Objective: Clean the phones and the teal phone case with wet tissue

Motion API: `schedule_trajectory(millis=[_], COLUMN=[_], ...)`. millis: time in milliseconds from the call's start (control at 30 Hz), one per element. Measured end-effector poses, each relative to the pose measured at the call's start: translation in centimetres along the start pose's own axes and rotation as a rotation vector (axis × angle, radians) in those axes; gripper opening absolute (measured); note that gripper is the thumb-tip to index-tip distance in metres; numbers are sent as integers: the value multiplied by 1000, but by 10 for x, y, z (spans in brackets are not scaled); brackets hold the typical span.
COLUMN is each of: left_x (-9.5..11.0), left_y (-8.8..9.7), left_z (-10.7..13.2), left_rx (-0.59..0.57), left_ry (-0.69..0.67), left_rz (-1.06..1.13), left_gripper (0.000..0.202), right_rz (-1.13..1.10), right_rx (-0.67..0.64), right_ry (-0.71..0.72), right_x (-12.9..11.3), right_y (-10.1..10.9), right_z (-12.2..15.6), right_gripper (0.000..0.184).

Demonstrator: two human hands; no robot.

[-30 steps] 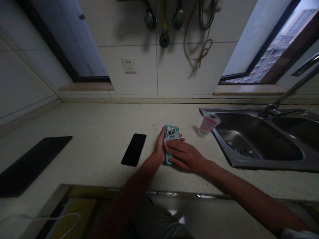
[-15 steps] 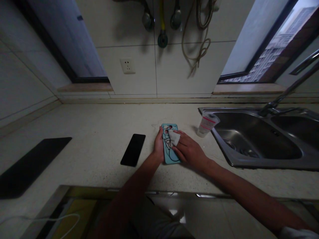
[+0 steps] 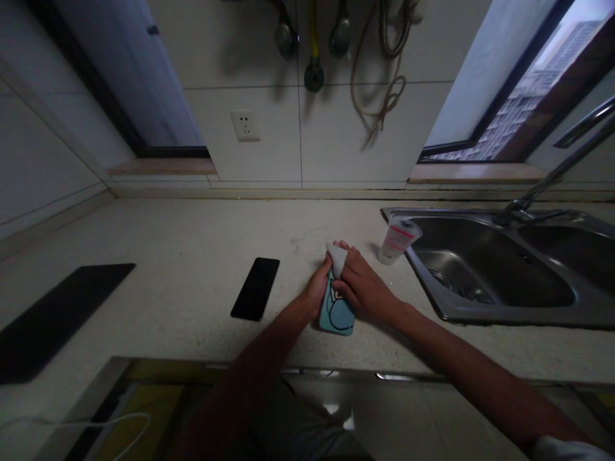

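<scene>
A light-blue phone case [image 3: 337, 315] with a black line drawing lies on the counter between my hands, its upper part covered. My left hand [image 3: 318, 285] grips the case along its left edge, thumb near the top. My right hand [image 3: 364, 283] is closed on a white tissue [image 3: 337, 257] and presses it over the upper end of the case. Whether a phone sits inside the case I cannot tell. To the left of my hands, a black smartphone [image 3: 256, 288] rests flat with its dark screen up.
A clear plastic cup [image 3: 398, 240] with red print stands by the steel double sink [image 3: 446, 314]. The faucet [image 3: 552, 179] rises behind it. A large dark panel [image 3: 62, 320] lies at the left. A white cable [image 3: 115, 422] hangs below the counter's front edge [image 3: 202, 360].
The phone case has slid slightly toward me and tilted a little. The tissue and right fingers have moved up to its top end, and my left hand has shifted right with it.
</scene>
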State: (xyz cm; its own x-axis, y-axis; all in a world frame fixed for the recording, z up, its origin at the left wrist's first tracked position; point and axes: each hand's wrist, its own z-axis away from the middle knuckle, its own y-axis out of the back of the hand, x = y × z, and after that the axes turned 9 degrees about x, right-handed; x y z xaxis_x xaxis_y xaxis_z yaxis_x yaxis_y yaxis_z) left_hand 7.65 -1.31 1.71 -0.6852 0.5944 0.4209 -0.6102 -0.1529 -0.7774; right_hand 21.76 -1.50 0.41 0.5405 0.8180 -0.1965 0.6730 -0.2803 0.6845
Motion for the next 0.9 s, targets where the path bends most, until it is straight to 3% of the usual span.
schedule_trajectory(millis=[233,367,500,733,900], left_x=[15,29,32,30,32], left_y=[9,14,18,15,10], left_z=[0,1,-3,-3,-1], left_rx=[16,38,118,145,183], left_ry=[-111,-148,-275,-270,-301], left_rz=[68,109,223,265,306], left_gripper=[73,76,67,65,64], right_rz=[-64,-119,-124,-115,-70], right_rx=[-144,-146,-82,0,19], right_ry=[208,276,346,266,227], right_x=[-25,-34,-28,1,4], right_y=[3,5,10,21,28], right_z=[4,5,3,5,3], right_gripper=[22,36,41,39,32])
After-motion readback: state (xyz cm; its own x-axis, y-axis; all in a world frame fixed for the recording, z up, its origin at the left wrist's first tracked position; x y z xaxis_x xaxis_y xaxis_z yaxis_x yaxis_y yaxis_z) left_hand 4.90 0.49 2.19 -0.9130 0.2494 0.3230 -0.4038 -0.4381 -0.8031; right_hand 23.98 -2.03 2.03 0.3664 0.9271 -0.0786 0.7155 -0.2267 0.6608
